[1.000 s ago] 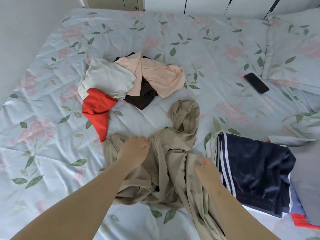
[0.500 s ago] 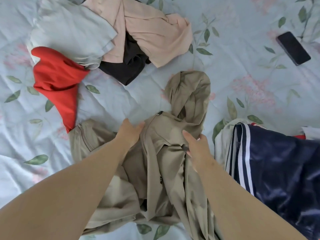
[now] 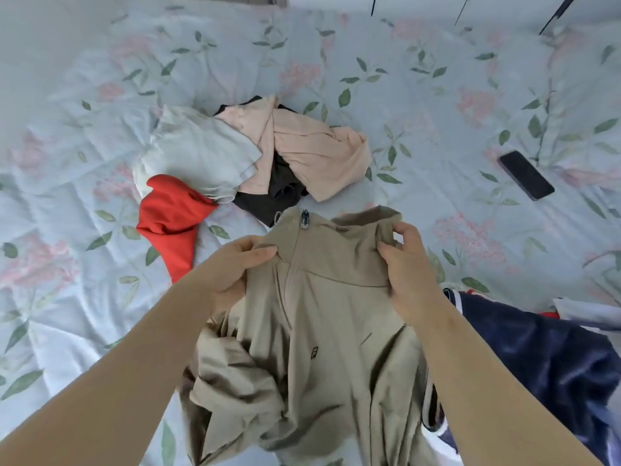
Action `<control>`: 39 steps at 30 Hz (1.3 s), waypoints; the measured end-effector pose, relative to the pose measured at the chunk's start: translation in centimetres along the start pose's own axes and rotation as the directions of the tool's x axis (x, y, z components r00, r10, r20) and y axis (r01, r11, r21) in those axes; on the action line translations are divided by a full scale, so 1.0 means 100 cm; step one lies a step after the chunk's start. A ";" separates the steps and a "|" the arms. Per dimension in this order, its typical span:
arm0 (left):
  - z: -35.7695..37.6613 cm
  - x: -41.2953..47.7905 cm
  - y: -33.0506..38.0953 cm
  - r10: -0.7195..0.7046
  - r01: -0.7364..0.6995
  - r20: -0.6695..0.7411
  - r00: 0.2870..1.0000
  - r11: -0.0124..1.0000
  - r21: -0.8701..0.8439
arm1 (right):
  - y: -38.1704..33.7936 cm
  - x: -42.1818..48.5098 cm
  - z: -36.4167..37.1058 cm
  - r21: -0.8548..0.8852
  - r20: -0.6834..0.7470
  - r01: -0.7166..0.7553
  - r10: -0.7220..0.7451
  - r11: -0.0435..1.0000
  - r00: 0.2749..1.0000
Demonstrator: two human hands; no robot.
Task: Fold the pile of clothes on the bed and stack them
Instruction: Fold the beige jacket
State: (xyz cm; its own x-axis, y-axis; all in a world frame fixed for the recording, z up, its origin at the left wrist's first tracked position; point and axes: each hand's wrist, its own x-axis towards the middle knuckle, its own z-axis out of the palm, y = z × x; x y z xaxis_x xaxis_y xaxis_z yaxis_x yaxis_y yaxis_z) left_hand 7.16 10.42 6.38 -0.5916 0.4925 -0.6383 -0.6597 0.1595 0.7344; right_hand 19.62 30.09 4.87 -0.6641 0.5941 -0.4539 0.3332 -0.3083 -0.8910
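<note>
Though held up at the collar, not yet spread flat: khaki jacket (image 3: 319, 331) slung between both hands, zip front facing the camera, long axis running from the collar at the far end down toward the body.

Farthest left, bare floral bed (image 3: 67, 297). Beyond the hands, the unfolded heap: red garment (image 3: 171, 216), white garment (image 3: 198, 156), pink garment (image 3: 302, 146) over a dark garment (image 3: 268, 196). Collar top overlapping the dark one in view, impossible to tell whether touching.

Left hand (image 3: 232, 264): fingers curled, pinching the left-hand end of the collar just beside the zip line, forearm entering from lower left. Below it, a bunched sleeve sagging low.

Right hand (image 3: 406, 264): thumb and fingers clamped on the opposite collar corner, about level with the left, forearm entering from lower right. Equal reach on both sides, neither nearer.

Further right, navy garment (image 3: 537, 358) just beside the jacket's edge, then a phone (image 3: 526, 174) well apart.

Judged next: lay flat along that same axis, with care for the bunched sleeve, liable to end up trapped beneath.
</note>
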 end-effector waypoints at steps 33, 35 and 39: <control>0.044 -0.270 0.216 0.239 -0.490 0.495 0.836 0.732 0.474 | -0.284 -0.214 0.006 -0.666 0.372 0.676 -0.644 0.317 0.669; 0.039 -0.281 0.223 0.054 -0.457 0.534 0.844 0.593 0.663 | -0.292 -0.219 0.009 -0.584 0.323 0.716 -0.699 0.383 0.638; 0.032 -0.296 0.246 0.128 -0.465 0.461 0.878 0.457 0.758 | -0.303 -0.229 0.015 -0.283 0.257 0.681 -0.631 0.675 0.732</control>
State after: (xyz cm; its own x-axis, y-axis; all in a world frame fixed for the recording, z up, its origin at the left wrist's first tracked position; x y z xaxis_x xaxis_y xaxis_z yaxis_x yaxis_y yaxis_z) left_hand 9.94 2.49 44.08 -0.3901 0.8475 -0.3600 0.3248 0.4925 0.8074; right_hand 23.74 24.77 42.31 -0.8681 0.4388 0.2321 -0.0382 0.4072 -0.9125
